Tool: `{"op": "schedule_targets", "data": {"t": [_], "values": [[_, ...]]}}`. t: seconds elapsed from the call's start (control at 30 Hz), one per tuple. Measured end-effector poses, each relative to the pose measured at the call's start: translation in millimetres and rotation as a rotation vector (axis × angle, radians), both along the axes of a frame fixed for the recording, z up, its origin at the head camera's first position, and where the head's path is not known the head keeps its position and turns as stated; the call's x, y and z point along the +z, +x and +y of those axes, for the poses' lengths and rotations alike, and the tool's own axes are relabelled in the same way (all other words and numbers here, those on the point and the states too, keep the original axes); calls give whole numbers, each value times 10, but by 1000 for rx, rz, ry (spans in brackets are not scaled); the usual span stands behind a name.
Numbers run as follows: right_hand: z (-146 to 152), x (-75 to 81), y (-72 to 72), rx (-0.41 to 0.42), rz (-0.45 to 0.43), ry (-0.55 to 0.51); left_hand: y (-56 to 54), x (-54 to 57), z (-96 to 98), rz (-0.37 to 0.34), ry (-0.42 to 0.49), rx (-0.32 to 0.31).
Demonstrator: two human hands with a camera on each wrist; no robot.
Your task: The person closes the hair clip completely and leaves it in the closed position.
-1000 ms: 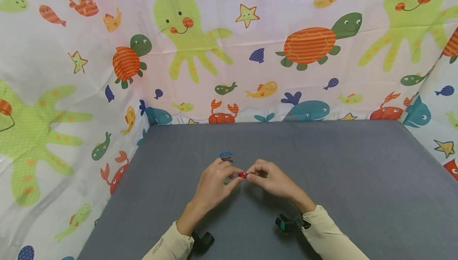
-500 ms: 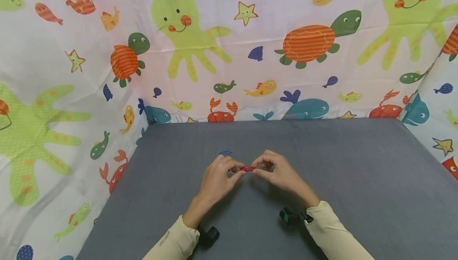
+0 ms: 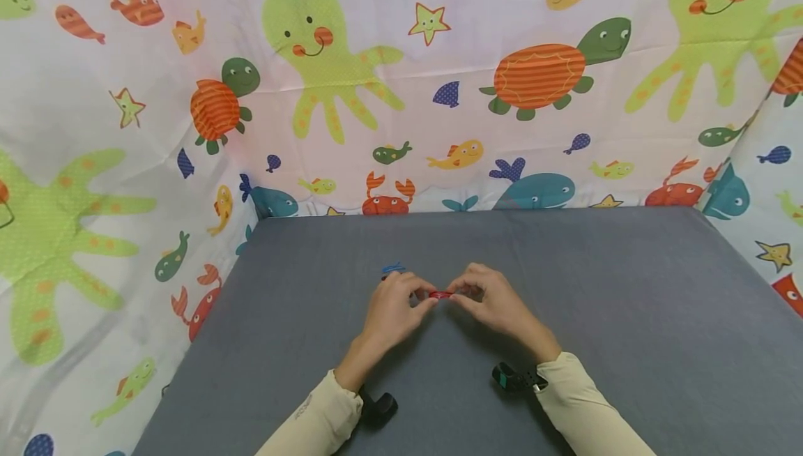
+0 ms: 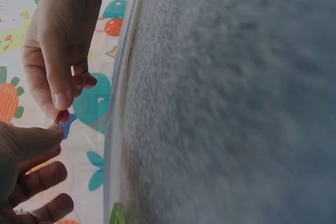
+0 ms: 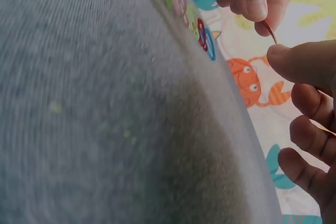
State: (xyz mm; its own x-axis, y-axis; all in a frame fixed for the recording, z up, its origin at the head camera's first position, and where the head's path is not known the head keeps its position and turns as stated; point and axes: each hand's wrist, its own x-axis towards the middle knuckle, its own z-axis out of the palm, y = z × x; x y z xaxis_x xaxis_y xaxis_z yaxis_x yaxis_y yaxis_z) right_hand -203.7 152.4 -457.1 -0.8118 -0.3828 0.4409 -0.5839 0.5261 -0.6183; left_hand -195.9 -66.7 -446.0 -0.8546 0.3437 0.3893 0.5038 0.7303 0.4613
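A small red snap hair clip (image 3: 440, 295) is held just above the grey table, stretched between both hands. My left hand (image 3: 390, 311) pinches its left end between thumb and forefinger. At the other end, the thumb and forefinger of my right hand (image 3: 502, 306) pinch it too. Seen edge-on in the right wrist view, the red clip (image 5: 270, 31) looks thin and slightly bowed. In the left wrist view the fingertips hide most of it. Beyond my left hand lies a blue clip (image 3: 393, 268), partly covered by that hand.
Several clips lie on the table in the right wrist view, among them a red one (image 5: 201, 33) and a blue one (image 5: 211, 45). A green clip (image 4: 117, 214) shows in the left wrist view. A sea-animal-print curtain (image 3: 464, 114) stands around the grey table (image 3: 596, 289).
Both hands have shifted slightly right and away from me, carrying the red hair clip. They now sit a little further apart, with more of the clip showing. The grip stays the same.
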Motion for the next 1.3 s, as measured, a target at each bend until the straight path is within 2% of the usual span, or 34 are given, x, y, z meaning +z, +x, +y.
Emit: {"op": "schedule_targets", "data": {"t": [0.17,0.3,0.73,0.87,1.13,1.3], "values": [[41,-50,-25,-38,61,40,-56,-26,92,-43,-43,7],[71,-97,-41,-69,61,44,-105,-53,154,-69,-67,0],[113,-220,-86,-146,-23,74,-234,-93,275,-128,-139,-13],[120,-234,-93,-164,-36,92,-238,-110,309,-130,-173,9],[115,-270,-115,-186,-83,107,-237,-137,355,-62,-197,45],[108,-296,-118,-194,-74,119,-232,-142,365,-78,-188,57]]}}
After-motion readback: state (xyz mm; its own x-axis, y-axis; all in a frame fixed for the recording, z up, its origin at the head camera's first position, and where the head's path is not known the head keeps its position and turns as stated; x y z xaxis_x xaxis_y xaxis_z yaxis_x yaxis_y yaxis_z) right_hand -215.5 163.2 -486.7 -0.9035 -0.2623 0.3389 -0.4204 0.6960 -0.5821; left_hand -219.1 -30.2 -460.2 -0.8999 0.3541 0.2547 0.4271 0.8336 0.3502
